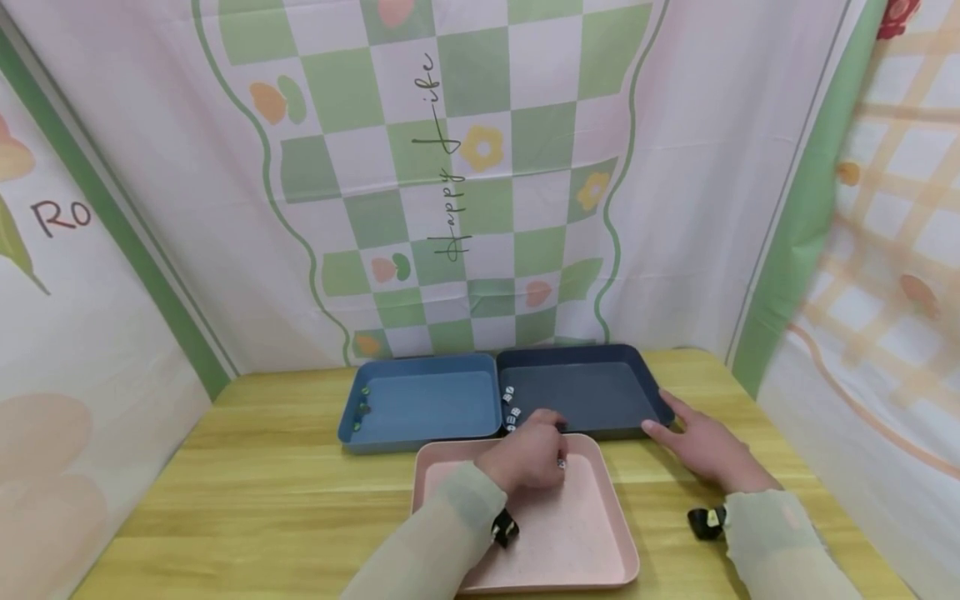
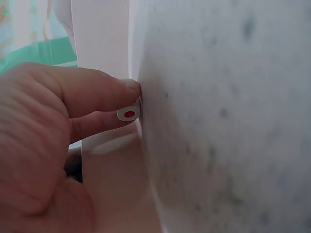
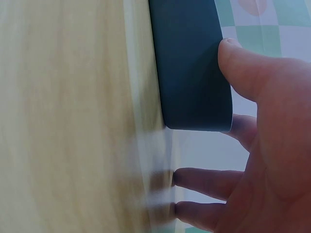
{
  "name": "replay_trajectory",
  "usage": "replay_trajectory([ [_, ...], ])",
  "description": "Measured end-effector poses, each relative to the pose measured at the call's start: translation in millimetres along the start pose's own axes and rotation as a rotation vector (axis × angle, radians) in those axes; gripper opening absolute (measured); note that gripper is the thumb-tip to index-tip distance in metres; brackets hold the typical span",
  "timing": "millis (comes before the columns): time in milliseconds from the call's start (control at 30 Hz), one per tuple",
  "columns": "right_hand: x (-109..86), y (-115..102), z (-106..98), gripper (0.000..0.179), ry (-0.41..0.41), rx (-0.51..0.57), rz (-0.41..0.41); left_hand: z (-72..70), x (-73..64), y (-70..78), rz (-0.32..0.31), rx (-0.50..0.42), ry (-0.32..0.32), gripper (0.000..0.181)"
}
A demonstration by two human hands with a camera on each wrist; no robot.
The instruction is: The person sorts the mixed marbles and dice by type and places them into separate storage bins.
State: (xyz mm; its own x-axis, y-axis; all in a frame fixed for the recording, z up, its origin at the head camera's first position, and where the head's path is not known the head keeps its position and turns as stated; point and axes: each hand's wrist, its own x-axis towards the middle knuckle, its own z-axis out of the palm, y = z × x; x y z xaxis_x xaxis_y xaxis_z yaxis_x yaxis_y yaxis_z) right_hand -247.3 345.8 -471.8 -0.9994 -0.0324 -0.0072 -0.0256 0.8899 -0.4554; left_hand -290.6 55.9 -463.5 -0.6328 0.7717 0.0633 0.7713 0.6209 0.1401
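Observation:
My left hand (image 1: pixel 528 454) is over the far part of a pink tray (image 1: pixel 626 560) and pinches a small white die (image 2: pixel 129 114) with a red dot. In the left wrist view, the thumb and a finger hold it close against the tray's pale floor. Spread over the front right corner of a dark blue tray (image 1: pixel 600 432), my right hand (image 1: pixel 708 450) touches it. In the right wrist view, its thumb lies at the rim, one finger goes behind the corner, and other straight fingers reach down near the table.
Several white dice (image 1: pixel 512 417) lie along the dark tray's left side. A lighter blue tray (image 1: pixel 420 443) stands beside it, with a few small green pieces (image 1: pixel 364 408) at its left end. All stand on a wooden table (image 1: pixel 247 500), with a patterned curtain (image 1: pixel 480 208) behind.

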Motion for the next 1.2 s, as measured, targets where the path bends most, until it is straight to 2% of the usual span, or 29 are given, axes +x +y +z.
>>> replay_trajectory([
  [167,0.7,-2,-3,0.092,0.001,-0.004,-0.001,-2.2,0.5,0.2,-0.001,0.012,0.002,0.021],
  [400,0.3,1,-5,0.093,-0.002,-0.011,0.010,-1.8,2.9,1.5,0.028,0.003,-0.005,0.012],
  [633,0.2,4,-6,0.093,-0.002,-0.015,0.007,-0.7,7.2,1.4,0.064,0.003,0.000,0.015],
  [767,-0.8,4,-7,0.093,-0.009,-0.011,0.010,-1.0,9.8,-0.7,0.067,-0.063,-0.009,0.016],
  [900,-1.6,3,-8,0.093,-0.009,-0.007,0.004,-3.8,9.2,-3.0,0.009,-0.222,-0.034,0.016],
  [1000,-1.1,1,-7,0.093,-0.015,0.000,0.001,-9.6,5.6,-4.6,-0.018,-0.304,-0.035,0.017],
  [1200,-1.0,-2,-4,0.094,-0.023,0.001,0.012,-21.2,-6.1,-7.9,-0.064,-0.353,-0.029,0.011],
])
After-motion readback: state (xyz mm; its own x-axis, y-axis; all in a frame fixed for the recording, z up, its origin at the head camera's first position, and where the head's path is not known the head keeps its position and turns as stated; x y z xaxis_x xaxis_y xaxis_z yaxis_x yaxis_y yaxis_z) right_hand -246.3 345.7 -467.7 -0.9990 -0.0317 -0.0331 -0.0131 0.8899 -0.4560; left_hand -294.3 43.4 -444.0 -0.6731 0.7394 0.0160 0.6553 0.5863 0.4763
